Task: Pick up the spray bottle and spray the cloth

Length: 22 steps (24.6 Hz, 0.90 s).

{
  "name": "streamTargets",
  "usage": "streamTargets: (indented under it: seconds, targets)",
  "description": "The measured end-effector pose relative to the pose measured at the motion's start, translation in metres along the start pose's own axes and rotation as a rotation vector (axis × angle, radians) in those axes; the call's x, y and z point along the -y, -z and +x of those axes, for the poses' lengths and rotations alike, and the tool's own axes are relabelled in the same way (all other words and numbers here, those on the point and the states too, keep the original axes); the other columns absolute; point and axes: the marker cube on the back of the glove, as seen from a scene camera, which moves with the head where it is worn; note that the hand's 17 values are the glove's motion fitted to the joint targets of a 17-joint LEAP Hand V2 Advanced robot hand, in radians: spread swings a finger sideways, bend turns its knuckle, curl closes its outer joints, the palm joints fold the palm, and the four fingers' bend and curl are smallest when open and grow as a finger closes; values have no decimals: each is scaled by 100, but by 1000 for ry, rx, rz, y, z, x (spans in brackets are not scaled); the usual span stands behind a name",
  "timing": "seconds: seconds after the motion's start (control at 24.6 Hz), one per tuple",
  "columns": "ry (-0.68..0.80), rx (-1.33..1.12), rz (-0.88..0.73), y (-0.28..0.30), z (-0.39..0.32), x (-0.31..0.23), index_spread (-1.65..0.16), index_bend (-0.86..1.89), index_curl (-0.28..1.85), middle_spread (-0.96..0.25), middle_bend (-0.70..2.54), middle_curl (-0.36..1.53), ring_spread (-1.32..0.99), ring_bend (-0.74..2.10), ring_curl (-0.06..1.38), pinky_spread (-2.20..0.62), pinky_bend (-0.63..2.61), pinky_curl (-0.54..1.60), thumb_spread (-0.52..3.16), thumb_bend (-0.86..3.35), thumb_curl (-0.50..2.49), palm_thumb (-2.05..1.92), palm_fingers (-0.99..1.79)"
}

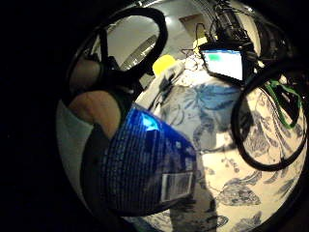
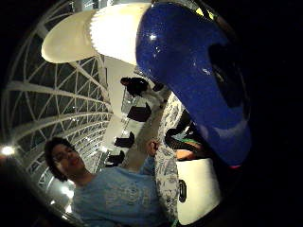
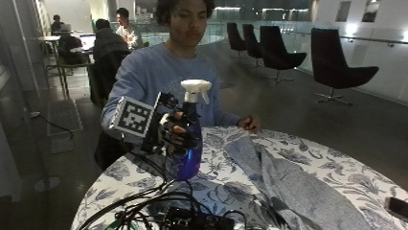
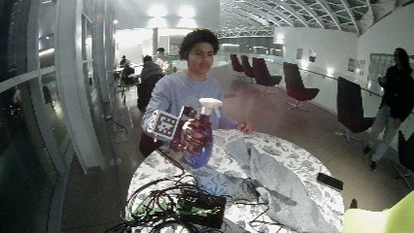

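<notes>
A blue spray bottle [image 3: 187, 155] with a white trigger head [image 3: 195, 89] is lifted upright above the table's left part. My gloved right hand [image 3: 173, 130] grips its neck and upper body. The bottle's labelled side [image 1: 145, 162] and its blue shoulder [image 2: 189, 61] fill the palm views. A grey cloth [image 3: 287, 179] lies stretched across the patterned tablecloth [image 3: 220, 189], to the right of the bottle. The nozzle points toward it. The person's bare hand [image 3: 248, 123] holds the cloth's far end at the table's back edge.
Black cables and a small device [image 3: 185, 218] lie on the table's near left part. A dark phone [image 3: 398, 207] lies at the right edge. Empty chairs [image 3: 334, 67] stand behind, away from the table. A lit screen [image 1: 224, 63] shows in the little finger side view.
</notes>
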Motion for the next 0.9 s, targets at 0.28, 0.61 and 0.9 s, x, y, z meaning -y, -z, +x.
streamTargets:
  seconds: [0.28,0.61,0.9]
  targets:
    - [65,80,-12,9,23,-35,-27,11,23,-4,28,42,4,46,36,21,31,35,79,-3,63,92,94]
    - [59,71,-23,11,26,-39,-29,7,23,-3,22,41,4,44,36,21,35,37,88,-4,59,84,83]
    - [152,5,75,33,22,-75,-33,9,21,-1,22,41,4,34,34,23,41,39,94,-4,54,79,62]
